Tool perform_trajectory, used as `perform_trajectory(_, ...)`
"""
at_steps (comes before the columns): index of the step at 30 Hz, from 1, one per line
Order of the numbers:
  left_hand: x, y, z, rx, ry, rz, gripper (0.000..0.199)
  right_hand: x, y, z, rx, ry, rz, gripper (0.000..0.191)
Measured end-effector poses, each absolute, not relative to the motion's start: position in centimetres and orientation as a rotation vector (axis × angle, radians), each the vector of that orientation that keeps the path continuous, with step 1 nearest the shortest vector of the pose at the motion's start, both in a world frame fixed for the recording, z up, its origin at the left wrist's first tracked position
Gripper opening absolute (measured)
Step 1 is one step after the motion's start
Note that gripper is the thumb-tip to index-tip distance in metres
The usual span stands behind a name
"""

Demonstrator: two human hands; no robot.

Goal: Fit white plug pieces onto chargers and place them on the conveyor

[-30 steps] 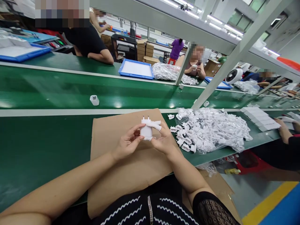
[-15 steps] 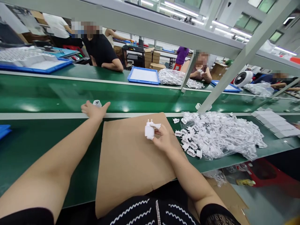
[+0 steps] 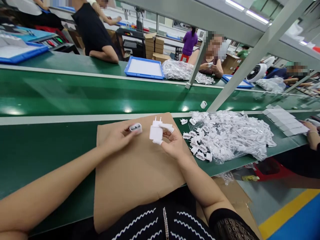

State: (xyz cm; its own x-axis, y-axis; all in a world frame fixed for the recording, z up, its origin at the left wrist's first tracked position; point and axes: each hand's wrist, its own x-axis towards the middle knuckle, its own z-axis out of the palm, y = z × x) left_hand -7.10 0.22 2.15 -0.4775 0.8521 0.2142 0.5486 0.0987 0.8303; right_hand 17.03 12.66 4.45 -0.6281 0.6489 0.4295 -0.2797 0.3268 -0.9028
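Cardboard (image 3: 125, 180) below, right hand (image 3: 174, 145) pinches charger (image 3: 155, 133) (prongs (image 3: 160, 118) up).

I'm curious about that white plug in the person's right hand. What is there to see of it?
The white plug has a boxy body with softened edges, a narrower stepped end, and two thin, metal-looking pins pointing up in the picture. Its body looks like smooth plastic. The right hand grips it from the right side, with white finger covers against it, hiding part of that side. It is held over the far part of the cardboard sheet. Any markings are too small to make out.
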Motion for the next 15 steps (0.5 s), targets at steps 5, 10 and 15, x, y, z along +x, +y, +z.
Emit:
perform_trajectory(5, 0.7, -2.3, 3.7, 1.614, 1.924, 1.339, 0.054, 17.7, 11.8, 5.4, -0.253, -1.827, 1.293, 0.051)
perform_trajectory(10, 3.0, -2.3, 6.7, 1.292, 1.530, 1.569, 0.052, 18.5, 10.8, 6.4, -0.347, -2.046, 0.878, 0.051)
perform_trajectory(15, 3.7, -2.0, 6.8, 1.097, 1.286, 1.530, 0.044, 18.8, 10.7, 7.1, -0.230, -2.103, 0.902, 0.057)
